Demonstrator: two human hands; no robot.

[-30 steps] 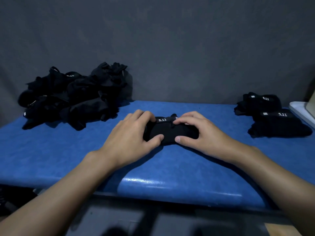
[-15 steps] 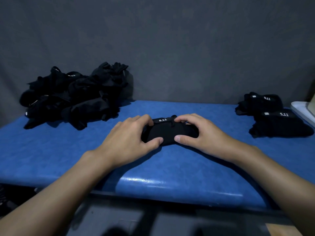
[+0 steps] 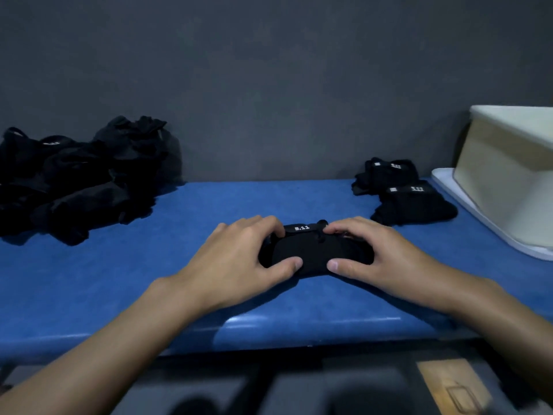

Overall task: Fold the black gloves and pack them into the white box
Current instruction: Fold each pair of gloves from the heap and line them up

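Observation:
A folded black glove (image 3: 311,250) with a white "5.11" label lies on the blue table (image 3: 209,202) in the middle. My left hand (image 3: 239,259) grips its left end, thumb in front and fingers over the back. My right hand (image 3: 377,256) holds its right end the same way. Two folded black gloves (image 3: 410,202) lie stacked at the right. Beside them stands the white box (image 3: 508,175), tilted on its white lid (image 3: 466,211). Its inside is hidden.
A heap of unfolded black gloves (image 3: 80,178) fills the table's back left corner. A grey wall runs behind the table. The table's front edge is close below my wrists, with a dark floor beneath.
The view has swung right, so the white box now shows at the right edge. Both hands stay on the folded glove with the same grip.

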